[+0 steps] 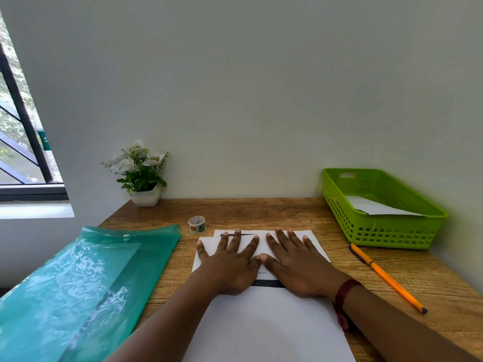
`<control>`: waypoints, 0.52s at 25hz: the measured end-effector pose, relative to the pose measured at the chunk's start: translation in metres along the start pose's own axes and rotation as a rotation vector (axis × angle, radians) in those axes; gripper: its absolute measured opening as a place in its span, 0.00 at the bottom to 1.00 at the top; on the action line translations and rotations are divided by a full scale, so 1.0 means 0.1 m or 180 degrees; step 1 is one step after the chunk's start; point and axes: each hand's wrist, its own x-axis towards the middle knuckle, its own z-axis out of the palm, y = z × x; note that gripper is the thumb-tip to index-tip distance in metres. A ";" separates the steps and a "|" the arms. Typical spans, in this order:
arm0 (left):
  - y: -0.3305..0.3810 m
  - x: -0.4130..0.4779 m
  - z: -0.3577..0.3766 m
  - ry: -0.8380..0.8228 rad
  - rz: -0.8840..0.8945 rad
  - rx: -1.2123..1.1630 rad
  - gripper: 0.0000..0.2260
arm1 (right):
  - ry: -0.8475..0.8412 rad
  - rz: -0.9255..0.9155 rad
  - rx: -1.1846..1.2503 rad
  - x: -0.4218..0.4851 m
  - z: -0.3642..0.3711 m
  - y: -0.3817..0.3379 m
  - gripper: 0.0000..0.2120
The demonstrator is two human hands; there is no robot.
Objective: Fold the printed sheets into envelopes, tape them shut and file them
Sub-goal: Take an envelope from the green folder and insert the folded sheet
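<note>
Head view, only cam. Your left hand (230, 267) and right hand (298, 265) both lie flat at frame centre, fingers straight and spread wide, palms down, gripping nothing. Thumb tips touch each other in the middle. Both hands press on the printed sheet (264, 325), which lies on the wooden desk (261, 212) and runs from centre down to the bottom edge of the frame. Its far end under your fingers looks folded over, w/ layer edges not lined up at the left. A dark printed band (266, 283) shows between your wrists. There's a dark red wristband (345, 291) on the right wrist.

The tape roll (196, 224) stands just upper left of the sheet, not touching it. The teal plastic folder (86, 283) fills the lower left and overhangs the desk edge. The green basket (386, 228) is at right, against the wall, w/ a white paper (376, 206) inside. The orange pen (386, 276) lies diagonally on the desk, below the basket and right of the sheet. A potted flower plant (142, 176) is at the desk's back left corner, and a window (18, 126) at the far left of the frame.
</note>
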 end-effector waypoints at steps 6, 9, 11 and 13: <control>0.00 0.02 -0.01 -0.0109 -0.0111 -0.0100 0.27 | -0.0008 0.0284 0.0009 0.00 -0.01 0.09 0.33; 0.01 0.01 -0.01 -0.0097 -0.0177 -0.0146 0.27 | 0.0015 0.0401 0.0041 0.01 0.00 0.11 0.34; 0.02 0.00 -0.01 -0.0085 -0.0200 -0.0166 0.27 | 0.0040 0.0445 0.0036 0.01 0.01 0.11 0.34; 0.04 -0.01 -0.01 -0.0091 -0.0202 -0.0181 0.27 | 0.0063 0.0451 0.0044 0.01 0.02 0.10 0.34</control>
